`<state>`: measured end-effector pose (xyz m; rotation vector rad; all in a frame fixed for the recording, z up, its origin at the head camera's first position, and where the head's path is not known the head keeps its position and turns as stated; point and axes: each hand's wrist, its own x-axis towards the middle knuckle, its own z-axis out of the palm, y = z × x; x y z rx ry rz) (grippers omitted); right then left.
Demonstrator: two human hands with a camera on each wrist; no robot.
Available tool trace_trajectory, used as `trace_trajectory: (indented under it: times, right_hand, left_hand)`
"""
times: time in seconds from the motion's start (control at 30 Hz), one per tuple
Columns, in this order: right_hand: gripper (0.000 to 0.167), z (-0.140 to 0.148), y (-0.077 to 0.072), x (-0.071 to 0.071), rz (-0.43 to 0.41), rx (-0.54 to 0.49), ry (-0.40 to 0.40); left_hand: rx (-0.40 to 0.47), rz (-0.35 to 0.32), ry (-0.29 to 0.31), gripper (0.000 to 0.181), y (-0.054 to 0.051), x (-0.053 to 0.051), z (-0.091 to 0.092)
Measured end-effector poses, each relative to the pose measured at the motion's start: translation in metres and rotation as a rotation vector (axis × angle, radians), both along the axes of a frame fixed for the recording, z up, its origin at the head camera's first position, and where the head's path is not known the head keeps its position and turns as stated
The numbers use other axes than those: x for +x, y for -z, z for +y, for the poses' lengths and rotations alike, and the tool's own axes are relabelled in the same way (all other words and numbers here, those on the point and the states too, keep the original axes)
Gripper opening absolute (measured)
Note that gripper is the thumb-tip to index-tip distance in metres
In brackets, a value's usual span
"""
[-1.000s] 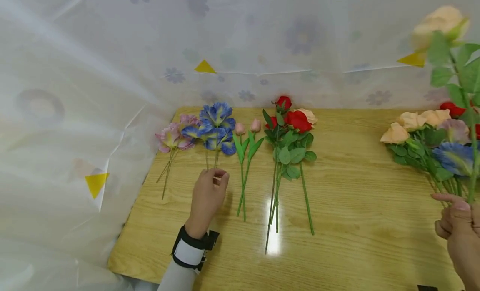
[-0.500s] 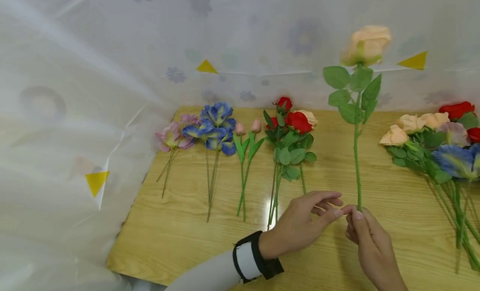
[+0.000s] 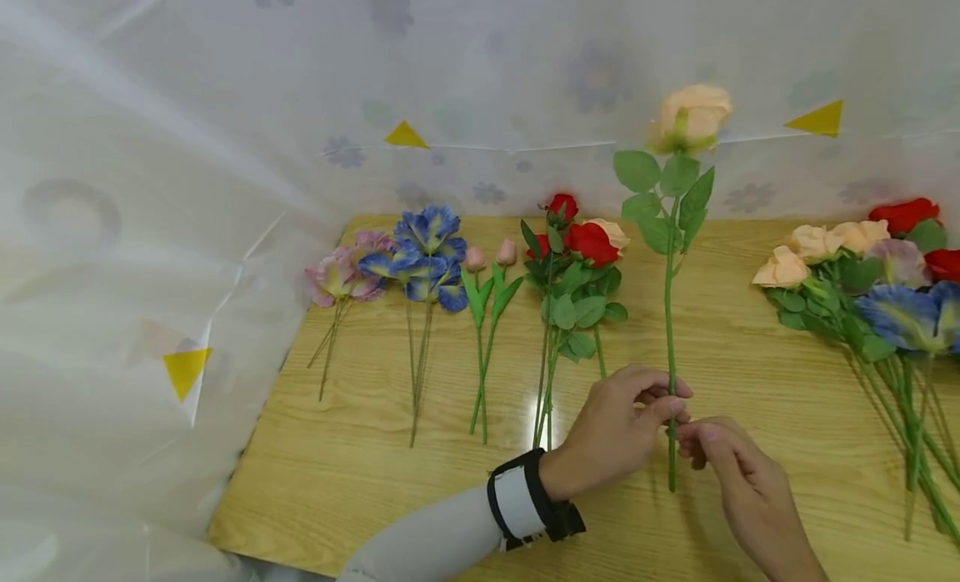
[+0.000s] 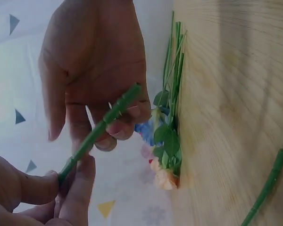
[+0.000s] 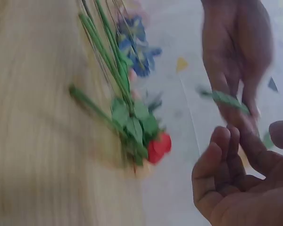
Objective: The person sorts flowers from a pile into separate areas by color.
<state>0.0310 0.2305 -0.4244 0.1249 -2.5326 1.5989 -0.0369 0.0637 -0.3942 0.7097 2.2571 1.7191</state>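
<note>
1. Red-rose bunch (image 3: pixel 587 309) lies on the wood-grain table (image 3: pixel 360 482), a peach bloom at its right edge.
2. Peach rose (image 3: pixel 670 290) is up off the table, right of the red-rose bunch; bloom on top, near upright, stem end hanging below the fingers.
3. Left hand (image 3: pixel 615 423), on the near side of the red-rose bunch: thumb and fingers closed in a pinch on the peach rose's stem.
4. Right hand (image 3: pixel 753 490), farther right of the red-rose bunch: thumb apart from loosely bent fingers, tips right by the stem. Contact with it: cannot tell.
5. Left of the red-rose bunch, in order: pink tulips (image 3: pixel 504 303), blue flowers (image 3: pixel 427 265), mauve flowers (image 3: pixel 341 275).
6. Mixed bunch (image 3: pixel 858 275) lies well right of the red-rose bunch.
</note>
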Motion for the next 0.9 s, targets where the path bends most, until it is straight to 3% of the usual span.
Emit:
trace_trajectory:
  times: [0.07,0.17,0.27,0.37,0.47,0.57,0.67,0.73,0.8,0.9]
  right_hand:
    - [0.031,0.018,0.000,-0.003,-0.021,0.018,0.059]
    - [0.031,0.051,0.001,-0.009,-0.123,0.116,0.234]
    - [0.038,0.089,0.005,-0.016,-0.205,0.256,0.350]
    - [0.028,0.124,0.013,-0.022,-0.212,0.307,0.458]
    - [0.022,0.153,0.034,-0.025,-0.162,0.266,0.598]
    - [0.030,0.180,0.061,-0.030,-0.217,0.230,0.715]
    - [0.039,0.212,0.096,-0.033,-0.295,0.251,0.747]
    - [0.046,0.225,0.109,-0.034,-0.352,0.270,0.744]
    - [0.049,0.231,0.115,-0.032,-0.397,0.273,0.751]
    - [0.048,0.226,0.103,-0.027,-0.486,0.255,0.726]
  left_hand:
    - [0.040,-0.054,0.001,0.018,0.002,-0.001,-0.002]
    - [0.050,-0.104,-0.005,0.016,0.007,-0.002,-0.004]
    - [-0.003,-0.100,-0.020,0.015,0.014,-0.004,-0.006]
    - [-0.042,-0.127,-0.031,0.015,0.022,-0.005,-0.007]
    - [-0.066,-0.173,-0.035,0.015,0.030,-0.006,-0.007]
    - [-0.076,-0.203,-0.038,0.016,0.037,-0.008,-0.007]
    - [-0.081,-0.222,-0.048,0.017,0.043,-0.010,-0.006]
    - [-0.086,-0.231,-0.054,0.017,0.047,-0.011,-0.005]
    - [-0.088,-0.244,-0.059,0.017,0.049,-0.012,-0.005]
    - [-0.087,-0.270,-0.063,0.016,0.052,-0.013,-0.005]
